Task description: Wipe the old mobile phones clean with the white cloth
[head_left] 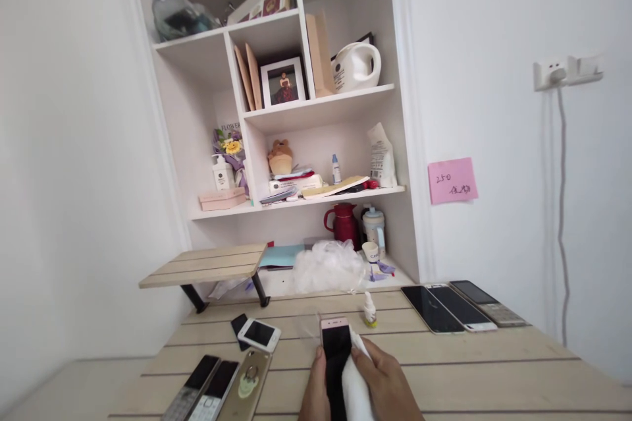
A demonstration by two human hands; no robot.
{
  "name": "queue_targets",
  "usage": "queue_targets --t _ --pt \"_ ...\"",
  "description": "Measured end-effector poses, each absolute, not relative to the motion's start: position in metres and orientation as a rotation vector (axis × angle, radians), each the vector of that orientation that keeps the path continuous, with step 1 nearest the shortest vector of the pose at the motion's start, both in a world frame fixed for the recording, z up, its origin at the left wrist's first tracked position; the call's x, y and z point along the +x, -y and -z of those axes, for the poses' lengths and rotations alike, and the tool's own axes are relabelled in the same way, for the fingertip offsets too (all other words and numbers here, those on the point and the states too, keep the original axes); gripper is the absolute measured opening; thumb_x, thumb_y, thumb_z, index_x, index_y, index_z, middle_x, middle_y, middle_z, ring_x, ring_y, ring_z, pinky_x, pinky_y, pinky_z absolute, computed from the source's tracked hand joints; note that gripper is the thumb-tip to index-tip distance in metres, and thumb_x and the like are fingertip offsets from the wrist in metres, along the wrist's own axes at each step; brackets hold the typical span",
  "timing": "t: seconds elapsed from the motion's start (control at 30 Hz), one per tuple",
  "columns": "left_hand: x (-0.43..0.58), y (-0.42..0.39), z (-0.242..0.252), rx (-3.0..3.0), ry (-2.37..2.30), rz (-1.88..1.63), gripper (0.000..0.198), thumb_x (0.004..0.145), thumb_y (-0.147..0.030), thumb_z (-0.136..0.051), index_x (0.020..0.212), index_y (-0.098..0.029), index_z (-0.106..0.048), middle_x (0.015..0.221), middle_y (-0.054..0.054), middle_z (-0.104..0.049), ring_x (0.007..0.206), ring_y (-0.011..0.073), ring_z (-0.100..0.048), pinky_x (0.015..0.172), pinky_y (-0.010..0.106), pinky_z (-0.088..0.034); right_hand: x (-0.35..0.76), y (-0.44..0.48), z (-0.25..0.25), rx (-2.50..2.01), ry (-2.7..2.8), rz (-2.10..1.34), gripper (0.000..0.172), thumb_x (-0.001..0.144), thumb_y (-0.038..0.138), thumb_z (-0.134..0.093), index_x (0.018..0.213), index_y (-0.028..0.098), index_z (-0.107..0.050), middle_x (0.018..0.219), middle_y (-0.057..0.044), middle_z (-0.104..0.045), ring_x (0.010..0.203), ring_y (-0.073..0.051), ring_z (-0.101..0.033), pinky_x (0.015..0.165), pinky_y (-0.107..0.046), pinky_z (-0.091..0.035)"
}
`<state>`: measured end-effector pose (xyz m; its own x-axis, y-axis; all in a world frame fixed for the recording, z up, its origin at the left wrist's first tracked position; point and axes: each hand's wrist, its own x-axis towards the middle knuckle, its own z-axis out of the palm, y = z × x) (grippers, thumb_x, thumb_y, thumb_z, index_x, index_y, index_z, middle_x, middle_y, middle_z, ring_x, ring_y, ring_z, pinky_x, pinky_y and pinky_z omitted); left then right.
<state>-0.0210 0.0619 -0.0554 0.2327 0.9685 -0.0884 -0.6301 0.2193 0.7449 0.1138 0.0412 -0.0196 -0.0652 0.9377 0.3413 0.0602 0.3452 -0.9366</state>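
Observation:
A pink-edged smartphone (pixel 336 358) with a dark screen is held upright near the bottom centre. My left hand (pixel 316 389) grips its left edge, the thumb along the side. My right hand (pixel 385 381) is closed on a white cloth or tissue (pixel 356 385), pressed against the phone's right edge. Just beyond the phone stands a small white bottle (pixel 370 310) with a yellowish base. A clear plastic piece (pixel 309 323) shows behind the phone's upper left; what it is, I cannot tell.
To the left lie a white smartphone (pixel 259 335), a gold phone (pixel 248 385) with a ring and keypad phones (pixel 210 394). More phones (pixel 434 309) line the right. A raised wooden stand (pixel 207 264) is back left. Behind are a plastic bag (pixel 330 266) and shelves (pixel 320 106).

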Motion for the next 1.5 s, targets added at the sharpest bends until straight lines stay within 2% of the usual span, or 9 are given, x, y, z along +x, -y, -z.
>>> queue_targets --t 0.1,0.17,0.3,0.37,0.5,0.7,0.93,1.2,1.5 --pt "-0.013 -0.06 0.051 0.626 -0.658 -1.126 0.053 0.067 -0.062 -0.068 0.089 -0.013 -0.072 0.084 0.012 -0.074 0.094 0.035 -0.068 0.084 0.045 -0.053 0.111 -0.046 0.035 -1.062 1.457 -0.715 0.055 0.091 0.055 -0.048 0.127 0.014 -0.061 0.124 -0.014 -0.066 0.119 -0.032 -0.058 0.1 -0.04 -0.046" --pt "-0.016 -0.057 0.049 0.614 -0.7 -1.097 0.049 0.067 -0.061 -0.068 0.081 -0.014 -0.071 0.08 0.011 -0.073 0.088 0.034 -0.068 0.078 0.042 -0.053 0.106 -0.047 0.05 -1.097 1.485 -0.517 0.053 0.094 0.047 -0.045 0.136 0.016 -0.051 0.13 -0.014 -0.062 0.12 -0.029 -0.059 0.099 -0.039 -0.048" --pt "-0.037 -0.044 0.048 0.671 -0.786 -1.275 0.025 0.066 -0.042 -0.075 0.077 -0.021 -0.07 0.089 0.008 -0.074 0.098 0.0313 -0.066 0.079 0.035 -0.052 0.092 -0.038 0.069 -0.975 1.728 -0.159 0.039 0.098 0.026 -0.037 0.135 0.023 -0.049 0.112 -0.011 -0.07 0.093 -0.023 -0.071 0.079 -0.032 -0.056" --pt "-0.048 -0.039 0.046 0.692 -0.782 -1.373 0.023 0.063 -0.032 -0.079 0.082 -0.023 -0.071 0.098 0.007 -0.073 0.104 0.0293 -0.063 0.081 0.031 -0.051 0.088 -0.032 0.069 -0.863 1.922 -0.033 0.039 0.096 0.02 -0.039 0.134 0.023 -0.049 0.101 -0.01 -0.07 0.082 -0.021 -0.071 0.072 -0.03 -0.057" --pt "-0.049 -0.041 0.035 0.696 -0.706 -1.378 0.026 0.071 -0.04 -0.073 0.084 -0.018 -0.068 0.086 0.005 -0.071 0.089 0.0235 -0.065 0.075 0.029 -0.05 0.096 -0.029 0.054 -0.824 2.104 0.131 0.042 0.095 0.016 -0.04 0.136 0.021 -0.049 0.087 -0.008 -0.066 0.068 -0.019 -0.067 0.062 -0.028 -0.055" --pt "-0.04 -0.044 0.023 0.687 -0.684 -1.222 0.03 0.078 -0.046 -0.067 0.077 -0.015 -0.065 0.057 -0.002 -0.06 0.053 0.0143 -0.055 0.054 0.025 -0.041 0.11 -0.033 0.044 -1.043 1.985 0.134 0.045 0.094 0.012 -0.039 0.137 0.022 -0.05 0.083 -0.005 -0.062 0.068 -0.018 -0.064 0.066 -0.028 -0.052" --pt "-0.058 -0.043 0.019 0.673 -0.753 -1.144 0.03 0.077 -0.043 -0.071 0.083 -0.015 -0.064 0.071 0.001 -0.068 0.061 0.0132 -0.061 0.052 0.021 -0.041 0.093 -0.013 0.044 -0.78 2.17 0.16 0.052 0.089 0.006 -0.042 0.136 0.025 -0.05 0.083 -0.004 -0.062 0.066 -0.016 -0.06 0.059 -0.024 -0.048" --pt "-0.057 -0.038 0.014 0.826 -0.813 -1.01 0.042 0.082 -0.054 -0.06 0.095 -0.015 -0.066 0.062 0.003 -0.066 0.046 0.0178 -0.06 0.034 0.022 -0.035 0.114 -0.039 0.046 -1.2 1.906 0.037 0.041 0.096 0.016 -0.04 0.134 0.024 -0.054 0.084 -0.004 -0.061 0.07 -0.018 -0.063 0.067 -0.028 -0.05" --pt "-0.059 -0.038 0.015 0.734 -0.835 -0.987 0.045 0.079 -0.062 -0.059 0.069 -0.018 -0.06 0.048 -0.003 -0.055 0.037 0.0106 -0.048 0.032 0.021 -0.02 0.094 -0.002 0.033 -0.786 2.25 0.091 0.053 0.088 0.008 -0.047 0.137 0.026 -0.049 0.085 -0.005 -0.063 0.07 -0.018 -0.061 0.061 -0.027 -0.048"
